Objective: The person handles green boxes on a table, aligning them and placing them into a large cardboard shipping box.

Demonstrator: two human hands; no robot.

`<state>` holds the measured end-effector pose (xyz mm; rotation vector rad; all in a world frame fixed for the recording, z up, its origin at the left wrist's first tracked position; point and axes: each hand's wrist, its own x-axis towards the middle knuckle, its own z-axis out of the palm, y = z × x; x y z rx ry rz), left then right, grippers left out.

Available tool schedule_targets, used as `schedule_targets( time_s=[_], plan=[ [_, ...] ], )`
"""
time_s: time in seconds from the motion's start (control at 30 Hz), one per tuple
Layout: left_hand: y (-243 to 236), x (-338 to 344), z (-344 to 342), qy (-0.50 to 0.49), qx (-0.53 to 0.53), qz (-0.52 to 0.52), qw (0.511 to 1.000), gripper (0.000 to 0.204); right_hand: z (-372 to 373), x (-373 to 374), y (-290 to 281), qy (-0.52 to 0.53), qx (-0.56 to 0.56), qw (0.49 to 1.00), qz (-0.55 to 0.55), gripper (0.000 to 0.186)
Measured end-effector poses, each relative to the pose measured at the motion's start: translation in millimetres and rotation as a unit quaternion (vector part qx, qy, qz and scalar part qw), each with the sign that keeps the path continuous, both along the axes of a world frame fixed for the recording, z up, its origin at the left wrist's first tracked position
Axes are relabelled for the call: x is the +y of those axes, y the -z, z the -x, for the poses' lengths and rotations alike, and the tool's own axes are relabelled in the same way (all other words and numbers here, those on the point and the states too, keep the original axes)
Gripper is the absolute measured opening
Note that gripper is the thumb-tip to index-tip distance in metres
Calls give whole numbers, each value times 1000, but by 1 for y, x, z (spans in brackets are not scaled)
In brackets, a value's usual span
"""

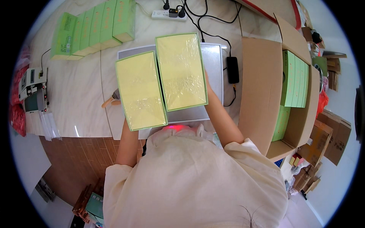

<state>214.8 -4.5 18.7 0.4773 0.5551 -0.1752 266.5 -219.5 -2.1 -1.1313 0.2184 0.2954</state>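
Two pale yellow boxes with green edges, wrapped in clear film, are held up side by side above a silver-grey panel (214, 76). My left hand is hidden behind the left box (141, 91), and my left forearm (128, 146) runs up to its lower end. Beside the right box (181, 70), a sliver of my right hand (207, 80) shows at its right edge; the fingers are out of sight behind it. The right box sits slightly farther from me, and the two nearly touch along their long sides.
Several green boxes (93, 28) stand in a row at the far left. A cardboard carton (261, 95) with green boxes inside stands open on the right. A power strip (167, 15), cables and a black adapter (232, 70) lie behind. A wooden-handled tool (108, 102) lies left; a small machine (34, 89) stands beyond.
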Motion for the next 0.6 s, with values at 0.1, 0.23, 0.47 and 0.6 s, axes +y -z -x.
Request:
schedule_targets(
  time_s=[0.1, 0.23, 0.47, 0.6],
  plan=[
    [3, -2, 3, 22, -4, 1, 1000, 64, 2, 5, 15, 4, 14, 1000, 9, 46],
    [4, 3, 10, 47, -12, -31, 998, 65, 7, 1, -19, -27, 94, 995, -19, 49],
    [-6, -3, 42, 180, -20, -243, 953, 68, 72, 8, -77, -35, 189, 975, 111, 53],
    [-56, -25, 61, 231, 51, -268, 934, 74, 109, -8, -57, -51, 199, 977, -53, 50]
  ],
)
